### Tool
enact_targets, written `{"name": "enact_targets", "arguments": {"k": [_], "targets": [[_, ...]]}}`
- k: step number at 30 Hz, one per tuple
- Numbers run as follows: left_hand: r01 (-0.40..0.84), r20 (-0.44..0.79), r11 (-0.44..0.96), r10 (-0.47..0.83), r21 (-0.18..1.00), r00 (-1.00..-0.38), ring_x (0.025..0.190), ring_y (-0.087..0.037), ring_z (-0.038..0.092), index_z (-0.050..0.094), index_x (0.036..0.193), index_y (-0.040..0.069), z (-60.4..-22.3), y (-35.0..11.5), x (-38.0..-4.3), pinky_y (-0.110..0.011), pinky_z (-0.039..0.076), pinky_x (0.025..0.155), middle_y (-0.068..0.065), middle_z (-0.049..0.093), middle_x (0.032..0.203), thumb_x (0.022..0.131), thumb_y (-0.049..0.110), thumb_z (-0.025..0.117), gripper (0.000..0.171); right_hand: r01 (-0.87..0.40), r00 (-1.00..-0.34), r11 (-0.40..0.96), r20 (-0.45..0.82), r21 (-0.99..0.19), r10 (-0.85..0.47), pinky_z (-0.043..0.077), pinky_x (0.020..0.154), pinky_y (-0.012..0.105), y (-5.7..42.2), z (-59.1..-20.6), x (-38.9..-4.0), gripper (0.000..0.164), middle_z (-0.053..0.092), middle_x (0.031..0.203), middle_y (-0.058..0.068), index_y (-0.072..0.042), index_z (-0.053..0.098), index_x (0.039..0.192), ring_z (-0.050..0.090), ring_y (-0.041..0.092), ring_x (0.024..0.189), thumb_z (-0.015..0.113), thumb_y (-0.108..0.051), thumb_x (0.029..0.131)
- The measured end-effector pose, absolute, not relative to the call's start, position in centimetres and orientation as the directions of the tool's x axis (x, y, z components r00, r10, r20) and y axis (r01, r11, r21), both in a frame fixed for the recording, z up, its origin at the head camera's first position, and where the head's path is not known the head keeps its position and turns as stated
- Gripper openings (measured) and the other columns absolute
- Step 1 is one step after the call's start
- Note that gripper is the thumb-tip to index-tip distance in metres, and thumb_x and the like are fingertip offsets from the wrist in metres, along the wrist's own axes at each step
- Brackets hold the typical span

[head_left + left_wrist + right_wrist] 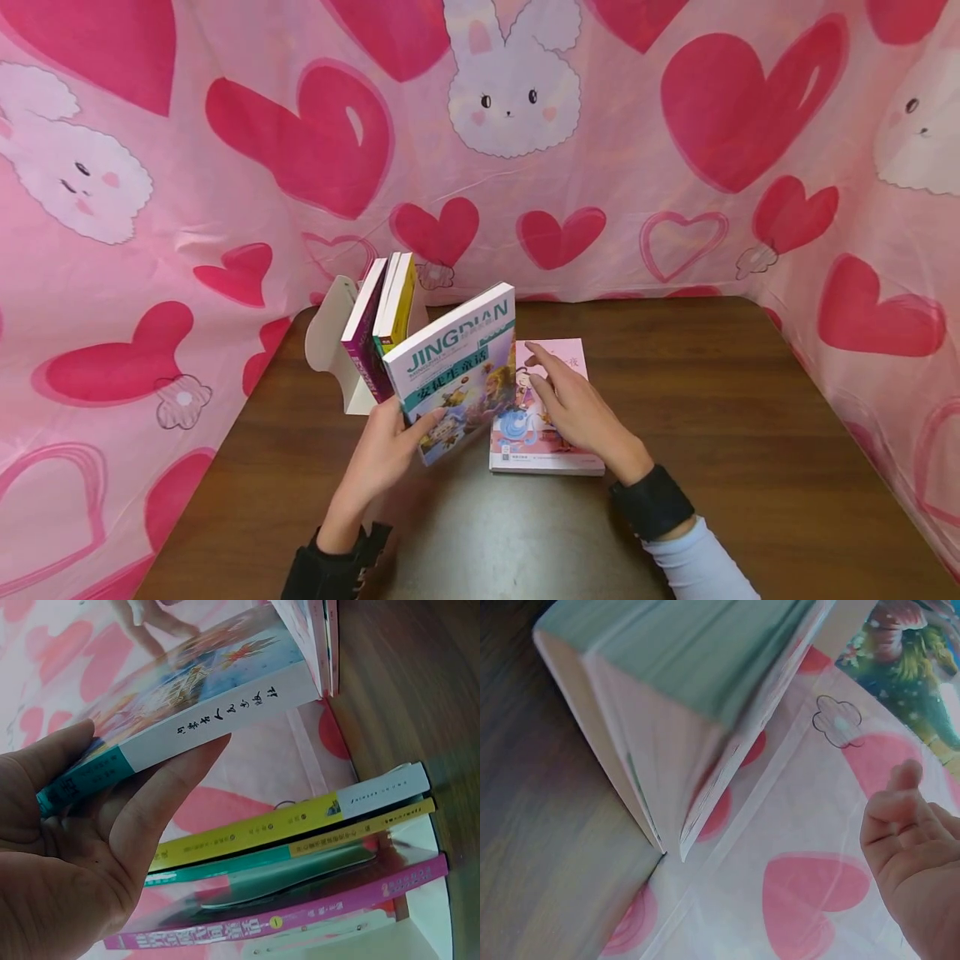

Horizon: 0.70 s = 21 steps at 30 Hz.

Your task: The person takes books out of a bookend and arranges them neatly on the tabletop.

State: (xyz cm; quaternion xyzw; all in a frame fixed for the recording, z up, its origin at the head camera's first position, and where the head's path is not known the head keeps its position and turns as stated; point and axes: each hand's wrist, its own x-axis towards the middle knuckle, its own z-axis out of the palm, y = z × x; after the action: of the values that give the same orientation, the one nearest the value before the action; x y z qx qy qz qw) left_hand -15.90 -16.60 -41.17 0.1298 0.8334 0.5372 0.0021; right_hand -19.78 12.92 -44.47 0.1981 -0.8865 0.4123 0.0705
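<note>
My left hand (382, 454) grips a white-and-teal paperback (457, 367) by its lower left side, thumb on the illustrated cover. The left wrist view shows the fingers under the book's white-and-teal spine (217, 716). That book is held tilted above the table. My right hand (583, 412), fingers loosely bent, is over a pink-covered book (547, 458) lying on the table, and it appears to hold nothing. In the right wrist view the right hand (919, 847) is apart from the pale page edges of books (682, 667). Whether its fingertips touch the held book cannot be told.
Left of the held book stands a cream bookend (330, 333) with a purple book (367, 350) and a yellow-spined book (405, 292) upright in it. A thin green-and-yellow spine (300, 851) shows between them. Pink heart-patterned cloth (630, 242) surrounds the brown table (720, 417).
</note>
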Motion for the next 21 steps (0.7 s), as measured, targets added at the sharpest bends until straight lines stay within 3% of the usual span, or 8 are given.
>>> {"name": "enact_targets", "arguments": {"k": [3, 7, 14, 18, 21], "targets": [[0.225, 0.139, 0.386, 0.238, 0.895, -0.961, 0.127, -0.040, 0.065, 0.049, 0.151, 0.024, -41.3, -16.4, -15.9, -0.066, 0.054, 0.098, -0.014, 0.061, 0.150, 0.099, 0.019, 0.074, 0.059, -0.415, -0.908, 0.564, 0.288, -0.713, -0.303, 0.045, 0.112, 0.066, 12.8, -44.5, -19.7, 0.061, 0.060, 0.149, 0.020, -0.018, 0.032, 0.164, 0.058, 0.039, 0.134, 0.056, -0.026, 0.108], [0.236, 0.139, 0.377, 0.266, 0.896, -0.954, 0.127, -0.040, 0.065, 0.050, 0.151, 0.023, -41.3, -16.0, -16.0, -0.066, 0.054, 0.098, -0.013, 0.062, 0.149, 0.098, 0.020, 0.074, 0.057, -0.421, -0.905, 0.552, 0.289, -0.719, -0.313, 0.046, 0.111, 0.065, 12.8, -44.6, -19.7, 0.066, 0.056, 0.154, 0.020, -0.017, 0.027, 0.165, 0.062, 0.037, 0.129, 0.059, -0.021, 0.107], [0.234, 0.133, 0.376, 0.277, 0.897, -0.952, 0.125, -0.039, 0.066, 0.051, 0.150, 0.023, -41.2, -15.5, -16.0, -0.066, 0.055, 0.097, -0.013, 0.064, 0.147, 0.098, 0.018, 0.075, 0.057, -0.466, -0.884, 0.544, 0.342, -0.698, -0.319, 0.049, 0.109, 0.064, 12.8, -44.6, -19.6, 0.066, 0.060, 0.144, 0.024, -0.006, 0.029, 0.163, 0.061, 0.038, 0.122, 0.060, -0.016, 0.106], [0.231, 0.132, 0.367, 0.277, 0.901, -0.952, 0.125, -0.039, 0.067, 0.051, 0.150, 0.025, -41.3, -15.3, -16.1, -0.066, 0.055, 0.096, -0.012, 0.064, 0.147, 0.098, 0.018, 0.075, 0.058, -0.490, -0.872, 0.548, 0.374, -0.678, -0.317, 0.058, 0.095, 0.057, 12.8, -44.6, -19.6, 0.062, 0.063, 0.132, 0.022, -0.003, 0.033, 0.160, 0.064, 0.033, 0.104, 0.061, -0.015, 0.106], [0.241, 0.141, 0.368, 0.278, 0.898, -0.950, 0.125, -0.039, 0.066, 0.050, 0.150, 0.027, -41.4, -15.2, -16.2, -0.067, 0.055, 0.095, -0.011, 0.064, 0.147, 0.098, 0.019, 0.074, 0.058, -0.501, -0.865, 0.552, 0.393, -0.666, -0.311, 0.059, 0.083, 0.051, 12.9, -44.6, -19.6, 0.061, 0.064, 0.131, 0.020, -0.002, 0.036, 0.158, 0.064, 0.027, 0.094, 0.063, -0.013, 0.105]]}}
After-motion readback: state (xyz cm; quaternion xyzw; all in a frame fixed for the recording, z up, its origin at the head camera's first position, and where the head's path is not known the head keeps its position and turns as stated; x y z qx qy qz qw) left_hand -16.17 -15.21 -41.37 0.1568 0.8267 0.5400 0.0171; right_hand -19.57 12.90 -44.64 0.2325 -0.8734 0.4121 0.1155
